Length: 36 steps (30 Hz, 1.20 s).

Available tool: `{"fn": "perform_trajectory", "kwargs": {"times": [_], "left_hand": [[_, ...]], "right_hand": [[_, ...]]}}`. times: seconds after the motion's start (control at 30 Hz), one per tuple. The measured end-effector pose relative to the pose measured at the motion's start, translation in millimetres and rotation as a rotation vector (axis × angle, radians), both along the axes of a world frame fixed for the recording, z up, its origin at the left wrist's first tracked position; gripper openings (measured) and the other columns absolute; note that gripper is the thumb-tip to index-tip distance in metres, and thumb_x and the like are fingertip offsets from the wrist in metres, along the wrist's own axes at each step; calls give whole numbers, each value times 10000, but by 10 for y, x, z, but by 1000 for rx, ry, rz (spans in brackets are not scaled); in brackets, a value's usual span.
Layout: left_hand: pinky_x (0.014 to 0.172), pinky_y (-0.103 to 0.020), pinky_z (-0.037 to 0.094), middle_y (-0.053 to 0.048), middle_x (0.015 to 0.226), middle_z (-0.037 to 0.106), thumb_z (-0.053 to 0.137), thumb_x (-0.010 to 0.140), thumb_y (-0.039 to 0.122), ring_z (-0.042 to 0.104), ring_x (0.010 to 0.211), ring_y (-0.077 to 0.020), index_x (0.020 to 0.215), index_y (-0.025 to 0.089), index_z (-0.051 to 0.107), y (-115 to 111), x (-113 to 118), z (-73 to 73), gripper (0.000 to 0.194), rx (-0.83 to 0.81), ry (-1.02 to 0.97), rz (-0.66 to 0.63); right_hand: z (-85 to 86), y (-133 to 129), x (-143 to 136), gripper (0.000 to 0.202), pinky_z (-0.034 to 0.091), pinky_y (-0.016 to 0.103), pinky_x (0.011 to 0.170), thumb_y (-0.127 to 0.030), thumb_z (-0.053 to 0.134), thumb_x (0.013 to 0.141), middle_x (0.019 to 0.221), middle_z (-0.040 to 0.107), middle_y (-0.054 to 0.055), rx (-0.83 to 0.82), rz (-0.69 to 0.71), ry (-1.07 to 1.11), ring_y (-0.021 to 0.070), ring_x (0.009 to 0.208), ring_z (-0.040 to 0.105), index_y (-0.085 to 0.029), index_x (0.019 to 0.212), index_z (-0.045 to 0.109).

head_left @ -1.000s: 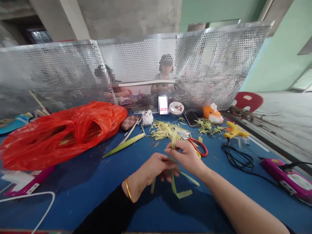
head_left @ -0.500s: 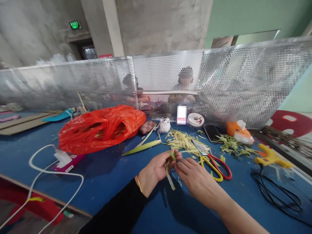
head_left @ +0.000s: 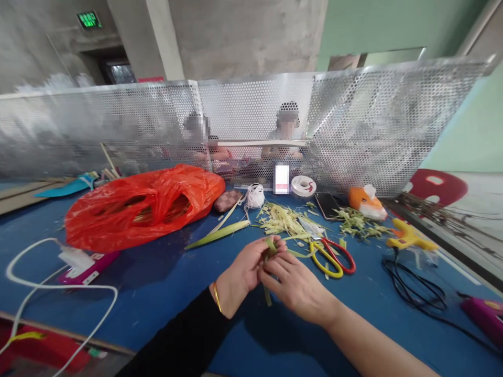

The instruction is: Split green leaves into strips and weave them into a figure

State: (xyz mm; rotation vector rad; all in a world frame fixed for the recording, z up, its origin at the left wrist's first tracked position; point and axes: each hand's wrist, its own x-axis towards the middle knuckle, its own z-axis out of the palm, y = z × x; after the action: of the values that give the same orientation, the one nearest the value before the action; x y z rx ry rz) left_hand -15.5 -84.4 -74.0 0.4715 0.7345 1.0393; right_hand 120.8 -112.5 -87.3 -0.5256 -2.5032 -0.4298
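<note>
Low over the blue table, my left hand (head_left: 244, 267) pinches a folded green leaf strip (head_left: 271, 245) between thumb and fingers. My right hand (head_left: 294, 283) is closed on the same strip from the right, its fingers overlapping the left ones. One end of the strip hangs below the hands, and pale strands stick out to the right. How the strip is folded inside the fingers is hidden. Just right of my hands lie scissors (head_left: 341, 256) with one yellow and one red handle. Behind them is a heap of pale leaf scraps (head_left: 280, 219).
On the left are a red plastic bag (head_left: 145, 209), a tissue pack (head_left: 88, 267) and a white cable (head_left: 58, 286). A husk leaf (head_left: 220, 234), white string (head_left: 255, 196) and tape roll (head_left: 303, 186) lie ahead. A yellow glue gun (head_left: 411, 235) and phone (head_left: 327, 206) are right. People sit behind the perforated screen (head_left: 251, 110).
My right hand has moved in closer over my left, covering more of the leaf strip and its hanging end. The camera view has turned slightly right, bringing a purple box into view.
</note>
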Motion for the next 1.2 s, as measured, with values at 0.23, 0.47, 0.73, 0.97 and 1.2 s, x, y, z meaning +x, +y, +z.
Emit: {"fn": "perform_trajectory", "kwargs": {"times": [0.23, 0.47, 0.73, 0.97, 1.2], "left_hand": [[586, -166, 479, -20, 690, 678, 719, 719, 105, 605, 586, -95, 767, 114, 704, -69, 33, -13, 51, 64, 122, 25], [583, -225, 552, -111, 761, 730, 630, 785, 104, 692, 625, -160, 828, 79, 704, -83, 47, 40, 89, 60, 290, 51], [540, -201, 552, -73, 797, 736, 653, 786, 148, 685, 594, -132, 799, 115, 708, -101, 79, 36, 65, 128, 290, 140], [473, -174, 515, -68, 908, 733, 716, 767, 247, 670, 588, -112, 844, 129, 717, -99, 82, 5, 141, 193, 289, 117], [560, -209, 546, -56, 762, 713, 754, 728, 250, 664, 580, -130, 804, 107, 697, -94, 71, 21, 171, 235, 225, 61]], "right_hand": [[-2, 44, 70, 185, 432, 328, 747, -160, 464, 934, 748, 611, 29, -253, -38, 459, 175, 723, 555, -194, 778, 557], [15, 161, 160, 290, 389, 258, 530, -348, 595, 840, 561, 533, -31, -896, -417, 1114, 134, 536, 485, -220, 622, 452], [-62, 171, 24, 355, 392, 248, 372, -510, 627, 778, 545, 541, -53, -1230, -379, 1266, 114, 362, 495, -228, 653, 451], [-11, 196, 65, 356, 349, 181, 326, -464, 694, 688, 434, 471, -80, -1465, -366, 1371, 58, 329, 399, -203, 593, 471], [64, 175, 84, 335, 365, 182, 327, -440, 749, 614, 508, 596, -23, -1698, -231, 1349, 43, 304, 417, -144, 665, 603]]}}
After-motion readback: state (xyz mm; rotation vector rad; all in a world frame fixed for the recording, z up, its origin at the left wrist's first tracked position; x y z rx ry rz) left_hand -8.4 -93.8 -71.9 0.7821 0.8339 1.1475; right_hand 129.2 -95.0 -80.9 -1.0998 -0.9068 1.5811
